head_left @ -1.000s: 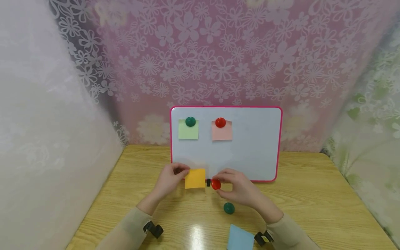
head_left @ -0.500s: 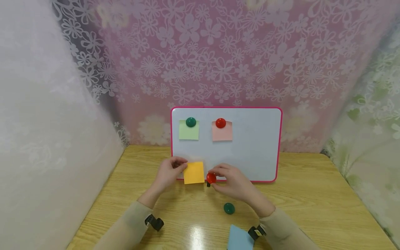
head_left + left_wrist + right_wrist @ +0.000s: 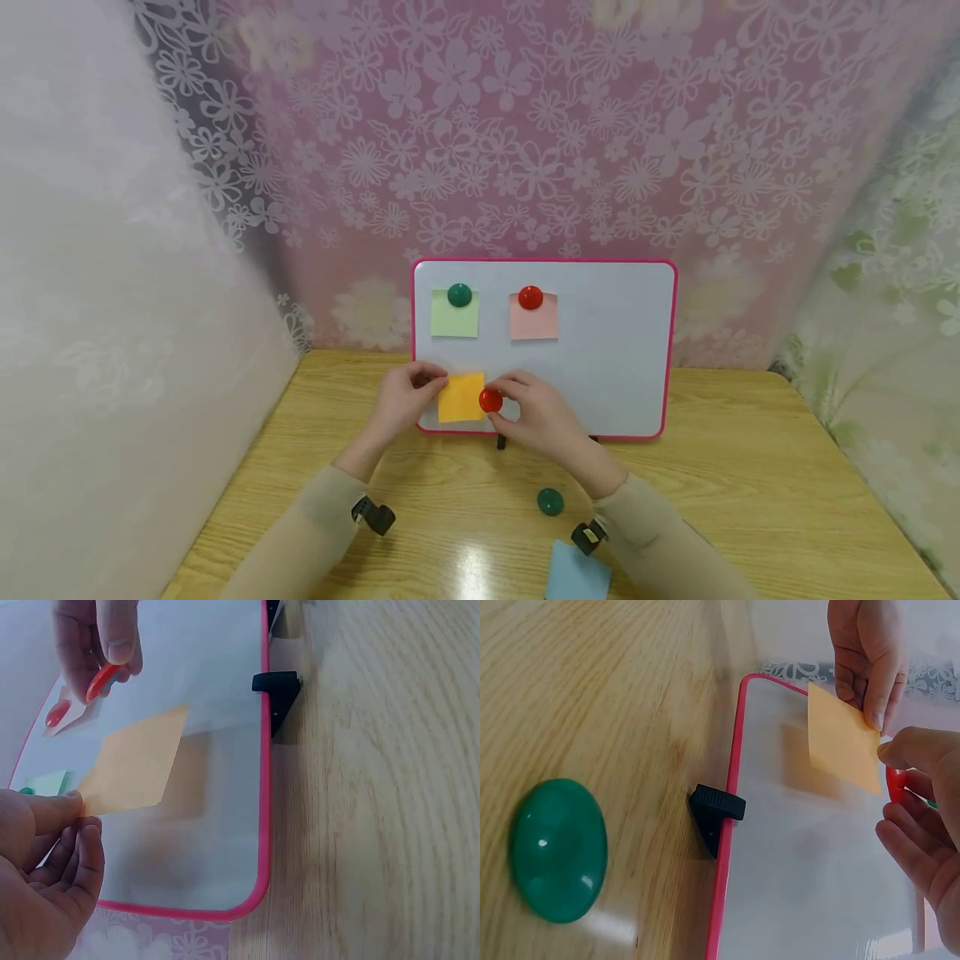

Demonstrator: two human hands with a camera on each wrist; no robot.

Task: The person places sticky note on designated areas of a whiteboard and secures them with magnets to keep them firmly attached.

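Observation:
My left hand (image 3: 402, 397) pinches an orange sticky note (image 3: 460, 400) by its upper left corner, in front of the lower left of the whiteboard (image 3: 600, 350). In the left wrist view the note (image 3: 139, 761) stands off the board and casts a shadow on it. Between thumb and fingers, my right hand (image 3: 542, 414) holds a round red magnet (image 3: 491, 401) at the note's right edge. Higher on the board, a green magnet (image 3: 460, 295) sits over a light green note (image 3: 454, 321), and another red magnet (image 3: 530, 297) over a pink note (image 3: 534, 323).
On the wooden table (image 3: 712, 492) lies a loose green magnet (image 3: 551, 502), before the board. Nearer me is a blue sticky note (image 3: 576, 573), close to the right wrist. Black feet (image 3: 716, 814) clip onto the board's pink lower edge. A flowered curtain (image 3: 487, 150) hangs behind.
Both hands have moved up and away from me, bringing the orange note in front of the board's lower left. The right hand has shifted left with its red magnet toward the note.

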